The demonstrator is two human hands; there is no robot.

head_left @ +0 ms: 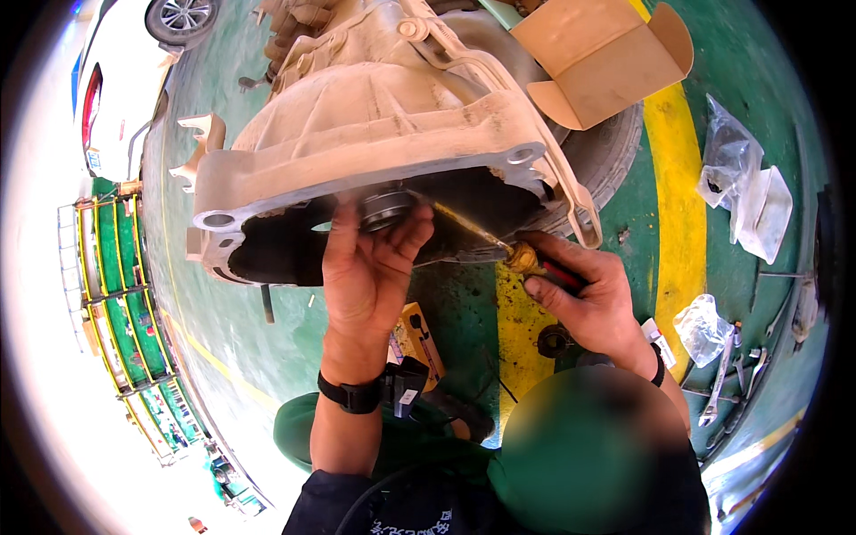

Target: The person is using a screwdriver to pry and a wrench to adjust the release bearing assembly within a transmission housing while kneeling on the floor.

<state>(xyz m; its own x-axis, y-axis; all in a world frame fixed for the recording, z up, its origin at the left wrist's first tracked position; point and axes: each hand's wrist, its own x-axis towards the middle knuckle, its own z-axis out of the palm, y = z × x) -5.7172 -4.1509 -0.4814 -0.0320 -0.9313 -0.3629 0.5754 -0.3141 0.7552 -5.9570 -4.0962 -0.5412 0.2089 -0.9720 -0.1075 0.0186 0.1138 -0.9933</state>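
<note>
A large tan cast-metal bell housing (366, 98) stands before me, its dark mouth turned toward me. My left hand (366, 276) reaches up to the opening, fingers curled around a round metal bearing (385, 207). In my right hand (584, 299) is a screwdriver (477, 232) with a red and black handle and a yellowish shaft. The shaft points up and to the left, its tip at the bearing's right edge. Whether the tip touches the bearing I cannot tell. The housing's inside is mostly in shadow.
A tire (615, 152) lies beneath the housing. On it, or just beside, sits an opened cardboard box (602, 58). Plastic bags (744, 178) and several wrenches (711, 406) lie on the green floor to the right. A small orange box (419, 343) stands below my left hand.
</note>
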